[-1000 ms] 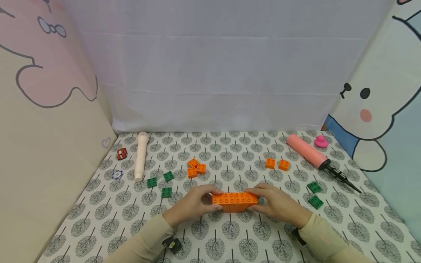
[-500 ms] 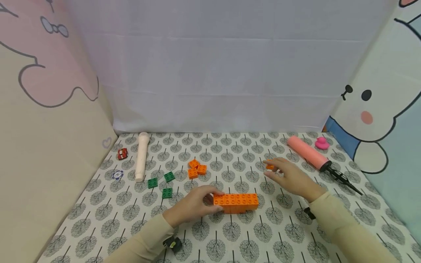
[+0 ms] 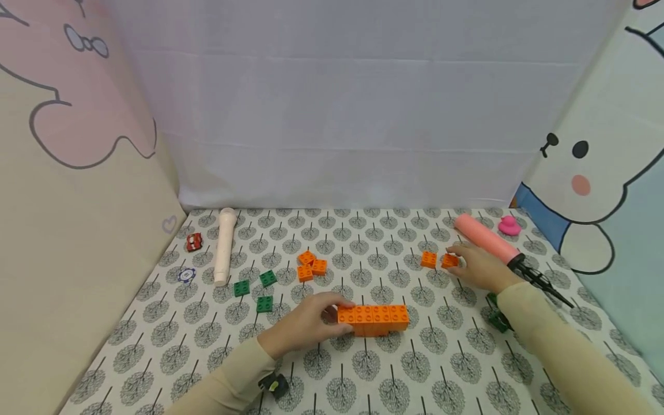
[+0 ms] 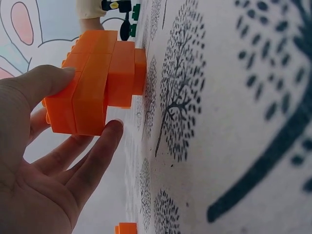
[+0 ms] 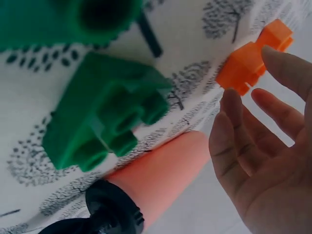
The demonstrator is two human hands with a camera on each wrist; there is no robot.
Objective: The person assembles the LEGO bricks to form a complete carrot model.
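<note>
My left hand [image 3: 307,325] pinches the left end of a built row of orange toy building bricks [image 3: 372,318], thumb on the near side and fingers on the far side. In the left wrist view, smaller bricks stick out below the row's upper bricks [image 4: 80,105], close over the cloth. My right hand [image 3: 481,271] is stretched out to the right, with thumb and fingers spread around a small orange brick [image 3: 449,261]. The right wrist view has its fingertips right at that brick [image 5: 241,68]. Another small orange brick [image 3: 428,259] lies just left of it.
Green bricks [image 3: 499,321] lie partly under my right forearm. A pink pump [image 3: 487,239] and a pink toy duck [image 3: 509,225] are behind it. On the left are green bricks [image 3: 264,304], orange bricks [image 3: 305,272], a whitish tube [image 3: 224,248], a poker chip [image 3: 187,275] and a red toy car [image 3: 194,242].
My right hand has let go of the row's right end and moved away to the right, past one small orange brick to the other. The left hand keeps its hold.
</note>
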